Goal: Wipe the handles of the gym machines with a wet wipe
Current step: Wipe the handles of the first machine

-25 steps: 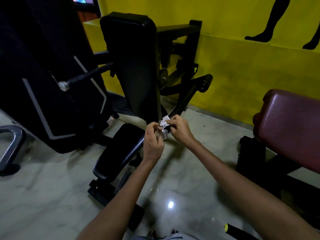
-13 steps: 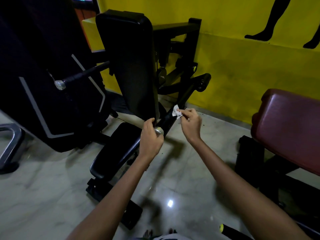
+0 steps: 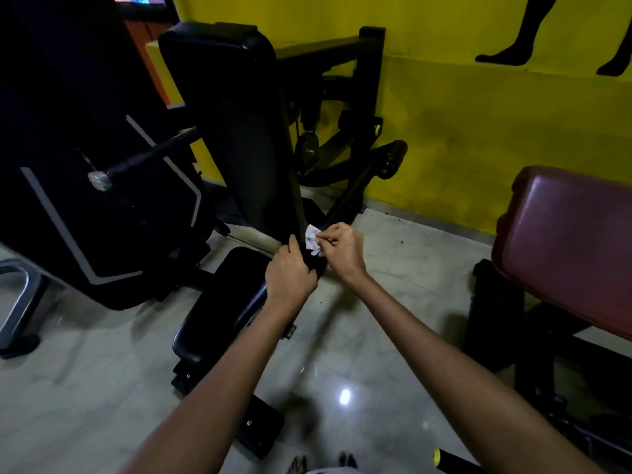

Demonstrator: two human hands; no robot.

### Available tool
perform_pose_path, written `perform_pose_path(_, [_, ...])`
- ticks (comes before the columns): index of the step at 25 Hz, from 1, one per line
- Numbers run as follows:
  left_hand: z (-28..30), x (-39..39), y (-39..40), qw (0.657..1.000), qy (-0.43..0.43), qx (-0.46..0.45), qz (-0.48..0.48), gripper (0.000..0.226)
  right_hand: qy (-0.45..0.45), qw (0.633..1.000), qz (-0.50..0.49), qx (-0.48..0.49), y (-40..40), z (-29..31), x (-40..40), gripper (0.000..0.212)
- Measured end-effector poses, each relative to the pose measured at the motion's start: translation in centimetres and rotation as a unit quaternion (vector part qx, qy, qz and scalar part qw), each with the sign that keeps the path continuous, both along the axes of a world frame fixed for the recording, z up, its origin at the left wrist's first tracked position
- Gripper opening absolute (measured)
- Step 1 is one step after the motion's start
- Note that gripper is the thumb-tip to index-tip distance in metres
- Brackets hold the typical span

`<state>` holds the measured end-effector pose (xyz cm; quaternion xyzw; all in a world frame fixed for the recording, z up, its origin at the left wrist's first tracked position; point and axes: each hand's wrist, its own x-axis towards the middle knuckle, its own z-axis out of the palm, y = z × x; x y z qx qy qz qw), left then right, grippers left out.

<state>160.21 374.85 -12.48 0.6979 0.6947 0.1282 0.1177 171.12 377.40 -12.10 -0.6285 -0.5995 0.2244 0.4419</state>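
Observation:
A black machine handle (image 3: pixel 345 203) slants from the arm pivot by the yellow wall down toward me. My left hand (image 3: pixel 290 275) grips its near end, covering the metal cap. My right hand (image 3: pixel 340 248) pinches a small crumpled white wet wipe (image 3: pixel 312 239) against the handle just above my left hand. A second black handle (image 3: pixel 143 159) with a shiny metal end cap sticks out to the left of the tall backrest.
The machine's black backrest (image 3: pixel 232 124) and seat pad (image 3: pixel 219 302) stand just left of my hands. A black shrouded machine (image 3: pixel 75 138) fills the left. A maroon padded bench (image 3: pixel 574 248) stands at the right. Glossy marble floor (image 3: pixel 342 371) lies below.
My right hand has slid the wipe up along the handle away from its end cap. My left hand has closed over the cap end. The camera has moved closer.

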Motion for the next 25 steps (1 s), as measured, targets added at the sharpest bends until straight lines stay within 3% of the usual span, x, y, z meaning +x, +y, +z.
perform_pose_path(3, [0.2, 0.1, 0.0, 1.0, 0.031, 0.004, 0.002, 0.072, 0.003, 0.999, -0.032, -0.002, 0.8, 0.4, 0.4, 0.015])
perform_pose_path(8, [1.6, 0.9, 0.4, 0.992, 0.108, -0.062, 0.014, 0.057, -0.001, 1.0, 0.017, -0.021, 0.1, -0.1, 0.3, 0.019])
perform_pose_path(12, [2.4, 1.7, 1.3, 0.982, 0.13, -0.129, 0.034, 0.072, 0.005, 1.0, -0.004, -0.006, 2.3, 0.2, 1.6, 0.014])
perform_pose_path(17, [1.9, 2.2, 2.9, 0.99, 0.107, -0.092, 0.002, 0.081, 0.019, 0.999, -0.027, -0.004, 2.8, -0.4, 1.8, 0.013])
perform_pose_path(21, [1.7, 2.3, 3.9, 0.992, 0.043, -0.118, -0.008, 0.057, 0.018, 1.0, -0.019, 0.017, 1.3, -1.7, 1.5, 0.014])
perform_pose_path(25, [1.4, 2.1, 3.9, 0.993, 0.036, -0.116, -0.016, 0.048, 0.019, 0.996, -0.082, 0.016, 6.2, -1.5, 3.9, 0.013])
